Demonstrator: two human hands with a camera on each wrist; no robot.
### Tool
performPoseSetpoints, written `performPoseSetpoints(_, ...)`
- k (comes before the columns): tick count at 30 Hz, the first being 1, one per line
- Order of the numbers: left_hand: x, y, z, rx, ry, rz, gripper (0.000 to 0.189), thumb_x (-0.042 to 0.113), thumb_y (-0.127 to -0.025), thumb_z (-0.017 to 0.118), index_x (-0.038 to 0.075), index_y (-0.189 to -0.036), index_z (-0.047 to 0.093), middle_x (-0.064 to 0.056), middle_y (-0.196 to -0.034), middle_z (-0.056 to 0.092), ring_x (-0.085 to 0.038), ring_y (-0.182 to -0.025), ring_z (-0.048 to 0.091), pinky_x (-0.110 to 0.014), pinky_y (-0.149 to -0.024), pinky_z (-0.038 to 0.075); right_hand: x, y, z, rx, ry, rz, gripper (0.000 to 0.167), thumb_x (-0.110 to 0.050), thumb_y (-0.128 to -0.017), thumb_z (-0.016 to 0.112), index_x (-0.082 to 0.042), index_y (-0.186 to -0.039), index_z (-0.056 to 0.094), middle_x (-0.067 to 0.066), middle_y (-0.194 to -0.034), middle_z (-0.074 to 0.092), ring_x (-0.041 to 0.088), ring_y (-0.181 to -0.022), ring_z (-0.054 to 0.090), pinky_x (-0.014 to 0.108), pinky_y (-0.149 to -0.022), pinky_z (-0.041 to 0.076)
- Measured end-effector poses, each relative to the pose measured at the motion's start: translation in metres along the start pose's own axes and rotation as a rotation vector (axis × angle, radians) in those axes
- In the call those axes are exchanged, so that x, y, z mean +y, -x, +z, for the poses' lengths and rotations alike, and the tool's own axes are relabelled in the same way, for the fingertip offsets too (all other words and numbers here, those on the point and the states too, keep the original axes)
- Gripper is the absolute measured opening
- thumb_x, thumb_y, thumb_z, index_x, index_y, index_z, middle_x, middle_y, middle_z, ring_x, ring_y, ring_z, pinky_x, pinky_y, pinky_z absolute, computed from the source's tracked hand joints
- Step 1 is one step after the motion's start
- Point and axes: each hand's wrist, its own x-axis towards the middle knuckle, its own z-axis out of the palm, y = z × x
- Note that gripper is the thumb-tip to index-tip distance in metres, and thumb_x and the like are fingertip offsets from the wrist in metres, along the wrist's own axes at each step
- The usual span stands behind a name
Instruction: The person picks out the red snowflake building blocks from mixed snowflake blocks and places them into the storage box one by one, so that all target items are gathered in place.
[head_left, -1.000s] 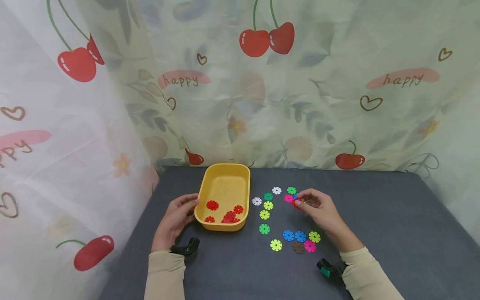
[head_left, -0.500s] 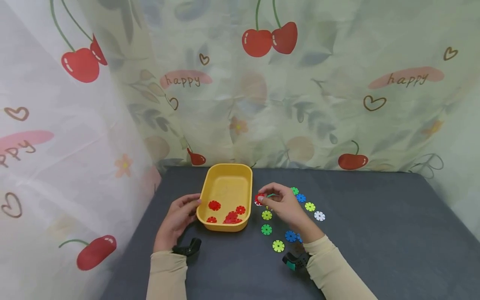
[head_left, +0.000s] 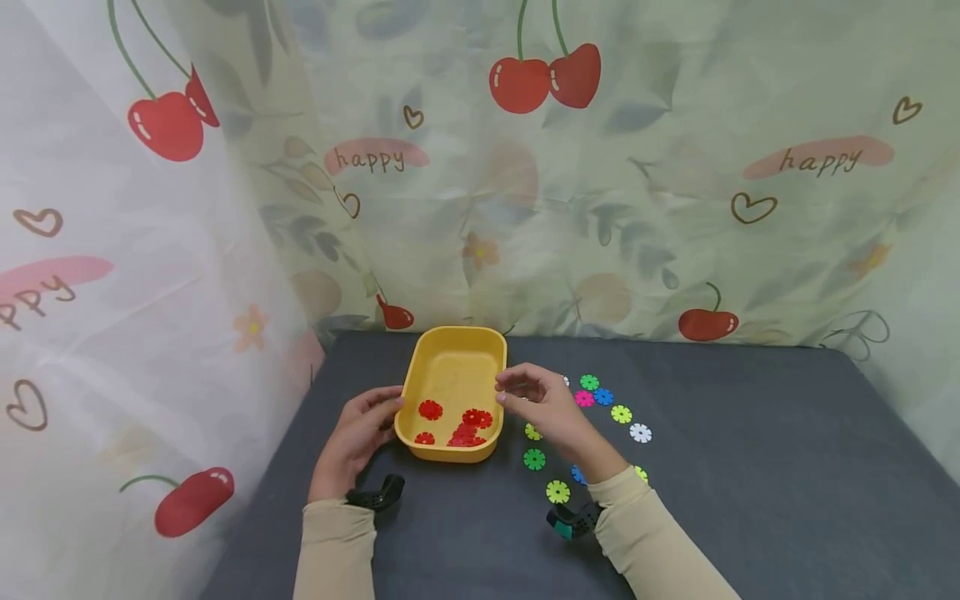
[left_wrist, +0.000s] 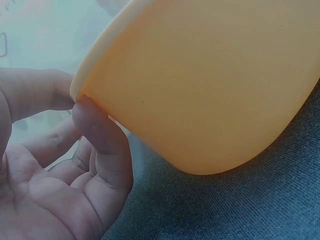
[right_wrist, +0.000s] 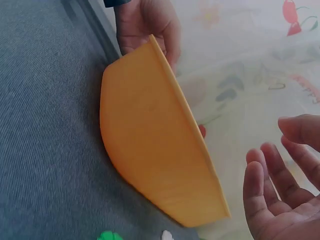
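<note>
A yellow plastic bin [head_left: 456, 367] stands on the table, with several red notched snowflake discs [head_left: 465, 435] toward its near end. My left hand [head_left: 356, 437] pinches the left side of the bin's rim; in the left wrist view, thumb and finger of the left hand [left_wrist: 65, 170] meet at that edge. Beside the right rim hovers my right hand [head_left: 551, 410], its fingers apart and nothing visible between them. From the right wrist, the relaxed fingers of that right hand [right_wrist: 282, 185] show clear of the bin's outer wall [right_wrist: 145, 125].
Loose notched discs lie right of the bin, among them a green disc [head_left: 534, 459], a yellow disc [head_left: 558, 492], a pink disc [head_left: 584, 398], a blue disc [head_left: 603, 397] and a white disc [head_left: 641, 432]. My right arm covers others. A printed curtain [head_left: 645, 208] hangs behind the table.
My right hand has carried a red disc leftward from the loose pile to the bin and let it go; another red disc now lies near the bin's right side. The left hand keeps its grip.
</note>
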Motion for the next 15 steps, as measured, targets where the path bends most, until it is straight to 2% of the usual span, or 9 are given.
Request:
performPoseSetpoints(5, 0.002, 0.001, 0.002, -0.003, -0.001, 0.006, 0.045, 0.023, -0.106, 0.067, 0.003, -0.146, 0.059, -0.016, -0.133, 0.065, -0.022, -0.100, 0.065, -0.027, -0.077, 0.057, 0.002, 0.006, -0.010, 0.018, 0.021, -0.005, 0.027, -0.017, -0.100, 0.076, -0.005, -0.124, 0.070, 0.019, -0.126, 0.069, 0.033, -0.110, 0.069, 0.054, -0.100, 0.058)
performPoseSetpoints(8, 0.003, 0.002, 0.003, -0.001, 0.001, 0.006, 0.045, 0.023, -0.106, 0.068, 0.003, -0.145, 0.060, -0.016, -0.132, 0.065, -0.021, -0.100, 0.065, -0.026, -0.077, 0.057, 0.003, 0.011, -0.020, 0.028, 0.055, 0.013, 0.025, -0.021, -0.101, 0.075, -0.009, -0.123, 0.072, 0.012, -0.123, 0.070, 0.034, -0.111, 0.068, 0.058, -0.100, 0.057)
performPoseSetpoints(11, 0.003, 0.002, 0.003, 0.003, 0.007, 0.003, 0.045, 0.022, -0.105, 0.068, 0.003, -0.145, 0.060, -0.015, -0.131, 0.065, -0.020, -0.100, 0.065, -0.027, -0.077, 0.057, 0.005, 0.017, -0.032, 0.038, 0.095, 0.015, 0.022, -0.024, -0.102, 0.074, -0.013, -0.121, 0.072, 0.011, -0.123, 0.069, 0.039, -0.111, 0.067, 0.056, -0.098, 0.057)
performPoseSetpoints(15, 0.003, 0.002, 0.003, 0.014, 0.011, -0.004, 0.045, 0.021, -0.105, 0.069, 0.002, -0.145, 0.060, -0.014, -0.130, 0.066, -0.020, -0.099, 0.065, -0.027, -0.078, 0.057, 0.008, 0.027, -0.050, 0.062, 0.164, -0.011, 0.020, -0.024, -0.103, 0.073, -0.013, -0.120, 0.073, 0.016, -0.123, 0.070, 0.037, -0.107, 0.069, 0.046, -0.094, 0.059)
